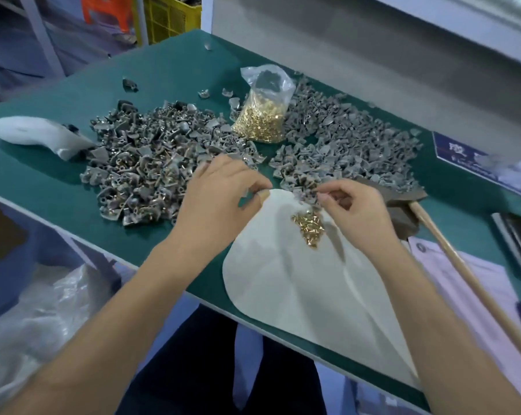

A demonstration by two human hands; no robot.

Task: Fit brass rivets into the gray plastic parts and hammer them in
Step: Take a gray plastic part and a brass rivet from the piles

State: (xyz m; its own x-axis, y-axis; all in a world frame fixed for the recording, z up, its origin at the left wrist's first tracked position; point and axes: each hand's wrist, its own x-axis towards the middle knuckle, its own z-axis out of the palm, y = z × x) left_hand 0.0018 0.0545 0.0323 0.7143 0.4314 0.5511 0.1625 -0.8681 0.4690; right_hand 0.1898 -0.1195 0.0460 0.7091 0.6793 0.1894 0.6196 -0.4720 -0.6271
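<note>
Head view: shiny brass rivets (308, 227), jagged gray parts (151, 157).

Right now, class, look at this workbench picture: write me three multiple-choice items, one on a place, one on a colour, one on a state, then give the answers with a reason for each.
1. Where does the loose heap of rivets lie?
A. on the white sheet
B. inside the yellow crate
C. on the floor

2. What colour is the table top?
A. red
B. dark green
C. white

3. How is the hammer at this moment?
A. swung in the right hand
B. held in the left hand
C. lying on the table, unheld

Answers:
1 A, the brass heap sits on the sheet, just by the right hand.
2 B, green shows all around the gray parts.
3 C, it rests beside the right hand, and the left hand is off it too.
</note>
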